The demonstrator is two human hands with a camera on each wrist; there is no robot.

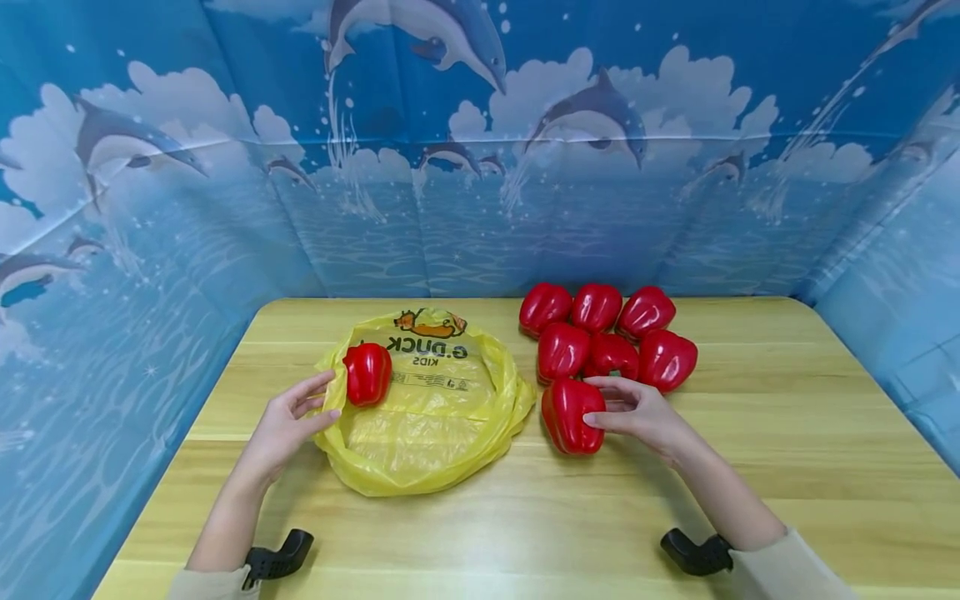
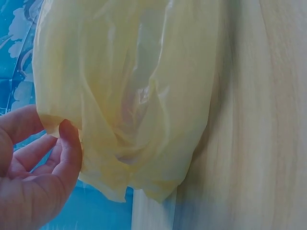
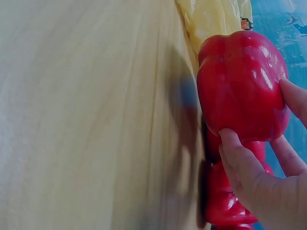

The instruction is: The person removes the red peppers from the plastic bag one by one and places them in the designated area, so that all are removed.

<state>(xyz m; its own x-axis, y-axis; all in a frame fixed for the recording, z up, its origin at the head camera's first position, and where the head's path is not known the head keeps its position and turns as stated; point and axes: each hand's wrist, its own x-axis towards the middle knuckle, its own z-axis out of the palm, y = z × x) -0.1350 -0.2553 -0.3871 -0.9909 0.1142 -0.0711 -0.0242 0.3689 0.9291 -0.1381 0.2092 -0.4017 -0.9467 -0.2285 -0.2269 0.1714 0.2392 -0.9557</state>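
A yellow plastic bag (image 1: 427, 425) with printed lettering lies spread open on the table, its rim rolled into a ring. One red bell pepper (image 1: 368, 374) rests inside it near the left rim. My left hand (image 1: 292, 417) pinches the bag's left edge, which shows between thumb and fingers (image 2: 71, 148) in the left wrist view. Right of the bag, my right hand (image 1: 637, 417) grips another red bell pepper (image 3: 242, 86) by its side, fingers and thumb spread around it. Its shadow falls on the wood apart from it in the right wrist view.
Several more red bell peppers (image 1: 562, 350) sit clustered at the back of the table, just behind the right hand. The light wood table (image 1: 570, 533) meets a blue dolphin-print curtain (image 1: 480, 225) at the back and sides. Each wrist wears a black band mount (image 1: 697, 554).
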